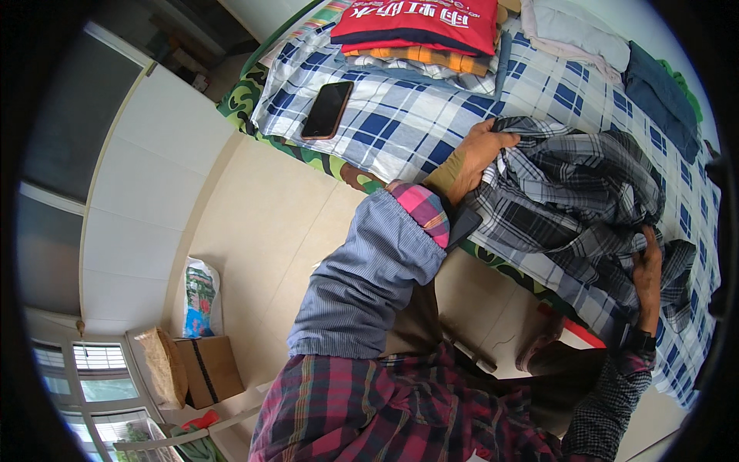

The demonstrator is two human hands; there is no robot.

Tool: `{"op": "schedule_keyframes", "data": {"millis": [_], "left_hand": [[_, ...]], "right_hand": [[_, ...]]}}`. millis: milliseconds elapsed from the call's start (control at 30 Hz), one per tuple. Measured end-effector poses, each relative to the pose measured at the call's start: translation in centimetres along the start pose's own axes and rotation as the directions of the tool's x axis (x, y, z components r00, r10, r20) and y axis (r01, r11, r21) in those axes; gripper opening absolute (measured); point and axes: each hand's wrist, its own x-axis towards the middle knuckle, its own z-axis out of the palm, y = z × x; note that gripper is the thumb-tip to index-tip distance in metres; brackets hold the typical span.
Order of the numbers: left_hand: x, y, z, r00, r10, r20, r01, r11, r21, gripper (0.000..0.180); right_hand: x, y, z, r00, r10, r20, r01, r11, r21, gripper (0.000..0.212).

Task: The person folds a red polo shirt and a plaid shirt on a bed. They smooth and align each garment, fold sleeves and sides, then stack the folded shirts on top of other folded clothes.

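Note:
A crumpled black, grey and white plaid shirt (570, 185) lies across the near right part of the bed, its folds loose and bunched. With thumb and fingers closed, my left hand (485, 154) pinches its upper left edge. Lower on the right, my right hand (647, 266) grips the cloth near the bed's front edge; folds hide some of its fingers. A piece of the plaid fabric spreads beyond that wrist to the right. Beneath everything is a blue and white checked bedsheet (400, 131).
A dark phone (329, 110) rests on the sheet at left. Behind it sits a stack of folded clothes topped by a red garment (416, 23). Dark blue folded cloth (660, 96) and a pale pillow (577, 31) are at far right. A cardboard box (212, 369) stands on the floor.

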Motion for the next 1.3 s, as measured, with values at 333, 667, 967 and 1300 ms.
{"op": "schedule_keyframes", "data": {"millis": [333, 667, 967, 1300], "left_hand": [[-0.4, 0.5, 0.4, 1.0, 0.005, 0.0, -0.005, 1.0, 0.027, 0.049], [1.4, -1.2, -0.6, 0.999, 0.01, -0.043, -0.009, 1.0, 0.004, 0.023], [0.5, -0.4, -0.2, 0.999, 0.033, 0.008, -0.034, 0.999, 0.03, 0.023], [0.3, 0.0, -0.3, 0.999, 0.021, -0.032, -0.017, 0.992, 0.123, 0.029]], "right_hand": [[-0.5, -0.6, 0.0, 0.999, 0.035, -0.019, -0.035, 0.999, -0.001, 0.068], [-0.6, 0.9, 0.4, 0.999, -0.036, -0.027, 0.035, 0.999, -0.036, 0.067], [-0.5, -0.3, -0.3, 0.999, -0.01, -0.03, 0.01, 1.0, -0.026, 0.057], [0.3, -11.5, -5.6, 0.994, -0.008, -0.109, 0.031, 0.976, 0.214, 0.051]]}}
